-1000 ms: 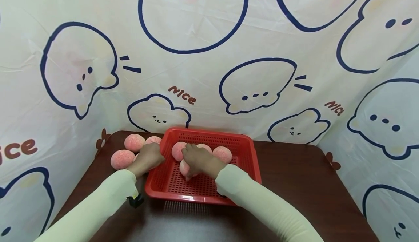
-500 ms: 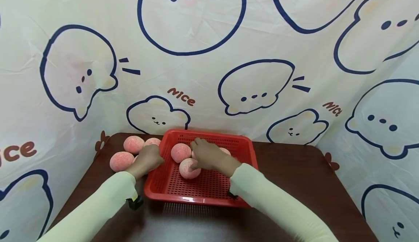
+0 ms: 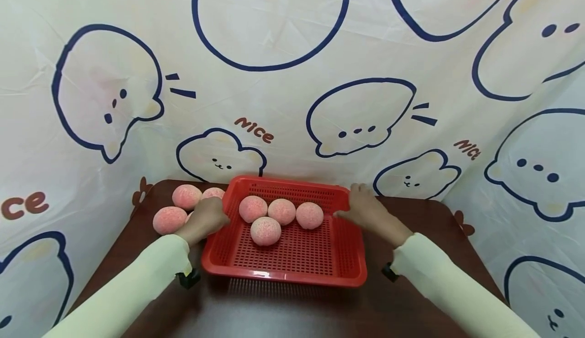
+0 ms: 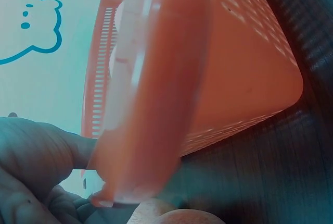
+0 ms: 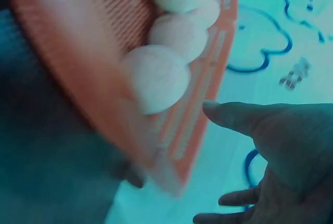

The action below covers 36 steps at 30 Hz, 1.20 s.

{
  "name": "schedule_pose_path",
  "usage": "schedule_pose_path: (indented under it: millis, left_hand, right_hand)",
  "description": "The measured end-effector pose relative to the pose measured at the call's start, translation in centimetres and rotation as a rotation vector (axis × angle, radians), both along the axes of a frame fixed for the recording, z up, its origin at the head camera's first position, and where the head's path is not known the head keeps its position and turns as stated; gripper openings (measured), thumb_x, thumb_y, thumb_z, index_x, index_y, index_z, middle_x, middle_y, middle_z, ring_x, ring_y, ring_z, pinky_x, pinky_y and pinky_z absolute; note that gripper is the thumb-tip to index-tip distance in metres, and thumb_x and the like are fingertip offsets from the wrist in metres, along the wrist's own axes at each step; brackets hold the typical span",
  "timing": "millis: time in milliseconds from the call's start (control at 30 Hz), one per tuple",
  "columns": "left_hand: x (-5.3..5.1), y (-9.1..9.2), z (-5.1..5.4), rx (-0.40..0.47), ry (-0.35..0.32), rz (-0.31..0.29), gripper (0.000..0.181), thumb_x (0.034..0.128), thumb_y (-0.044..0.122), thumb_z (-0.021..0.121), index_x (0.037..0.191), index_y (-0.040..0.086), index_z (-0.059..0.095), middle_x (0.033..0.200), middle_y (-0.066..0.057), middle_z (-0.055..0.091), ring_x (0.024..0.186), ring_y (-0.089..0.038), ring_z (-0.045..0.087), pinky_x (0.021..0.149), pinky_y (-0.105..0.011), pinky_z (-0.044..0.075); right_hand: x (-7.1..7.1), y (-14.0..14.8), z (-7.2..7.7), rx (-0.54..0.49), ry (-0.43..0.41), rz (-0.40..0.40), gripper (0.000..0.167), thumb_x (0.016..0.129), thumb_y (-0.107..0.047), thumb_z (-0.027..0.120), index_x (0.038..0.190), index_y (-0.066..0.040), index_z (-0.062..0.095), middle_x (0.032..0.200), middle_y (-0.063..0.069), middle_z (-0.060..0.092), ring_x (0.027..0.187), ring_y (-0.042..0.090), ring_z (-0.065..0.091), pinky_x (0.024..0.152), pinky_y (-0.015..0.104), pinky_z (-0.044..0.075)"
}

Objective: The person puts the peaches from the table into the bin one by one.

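A red plastic basket [image 3: 292, 272] holds several pink balls, among them a front one [image 3: 265, 231] and a rightmost one [image 3: 310, 215]. My left hand [image 3: 206, 220] grips the basket's left rim; in the left wrist view the thumb of that hand [image 4: 41, 166] lies over the rim [image 4: 151, 99]. My right hand [image 3: 367, 210] is at the basket's right rim, thumb over the inside. The right wrist view shows this hand [image 5: 281, 156] with thumb and fingers spread apart, nothing between them, beside the basket [image 5: 182, 166].
Outside the basket, several more pink balls, one of them [image 3: 170, 220] at the front left, lie on the dark brown table [image 3: 411, 257], partly behind my left hand. A patterned white cloth [image 3: 283, 99] hangs behind and at both sides.
My right hand has left the balls inside the basket and moved right to its right rim, uncovering four-ball cluster's several members. My left hand has stayed at the left rim.
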<state>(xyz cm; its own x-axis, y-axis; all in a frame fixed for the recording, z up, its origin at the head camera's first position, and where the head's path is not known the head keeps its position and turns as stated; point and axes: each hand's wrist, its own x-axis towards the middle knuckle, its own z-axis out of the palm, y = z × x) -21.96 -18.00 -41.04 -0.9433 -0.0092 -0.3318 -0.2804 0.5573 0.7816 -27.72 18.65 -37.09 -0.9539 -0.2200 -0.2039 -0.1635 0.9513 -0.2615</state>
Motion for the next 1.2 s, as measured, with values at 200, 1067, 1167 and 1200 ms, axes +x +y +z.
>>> schedule_pose_path:
  millis: [200, 1067, 1167, 1200]
  left_hand:
    - [-0.3, 0.1, 0.0, -0.099, 0.021, -0.024, 0.034, 0.0805, -0.006, 0.058, 0.114, -0.008, 0.063, 0.093, -0.020, 0.073, 0.072, -0.029, 0.076, 0.066, -0.043, 0.065]
    - [-0.7, -0.3, 0.7, 0.110, -0.008, -0.053, 0.050, 0.0863, 0.004, 0.071, 0.134, 0.000, 0.057, 0.117, -0.021, 0.074, 0.091, -0.035, 0.078, 0.076, -0.049, 0.065]
    - [-1.4, -1.0, 1.7, -0.018, 0.002, -0.074, 0.037, 0.0929, 0.017, 0.072, 0.124, -0.001, 0.063, 0.103, -0.018, 0.076, 0.083, -0.028, 0.077, 0.074, -0.041, 0.066]
    - [-1.7, -1.4, 2.2, -0.075, 0.022, -0.079, 0.031, 0.0951, 0.019, 0.070, 0.119, -0.002, 0.067, 0.099, -0.016, 0.077, 0.081, -0.025, 0.075, 0.072, -0.038, 0.064]
  right_hand:
    - [0.4, 3.1, -2.2, -0.305, -0.238, -0.107, 0.100, 0.089, -0.032, 0.078, 0.150, 0.010, 0.011, 0.108, 0.024, 0.064, 0.078, 0.026, 0.075, 0.079, 0.043, 0.065]
    - [1.9, 2.2, -6.6, -0.743, -0.295, -0.461, 0.034, 0.091, 0.008, 0.050, 0.125, 0.010, 0.052, 0.106, 0.027, 0.070, 0.086, 0.035, 0.078, 0.071, 0.045, 0.065]
    - [2.0, 2.1, -6.7, -0.757, -0.286, -0.450, 0.033, 0.092, 0.008, 0.050, 0.125, 0.009, 0.052, 0.106, 0.027, 0.069, 0.086, 0.034, 0.077, 0.071, 0.045, 0.065]
    - [2.0, 2.1, -6.7, -0.760, -0.284, -0.447, 0.033, 0.092, 0.008, 0.049, 0.124, 0.009, 0.052, 0.106, 0.027, 0.069, 0.086, 0.034, 0.077, 0.071, 0.045, 0.065]
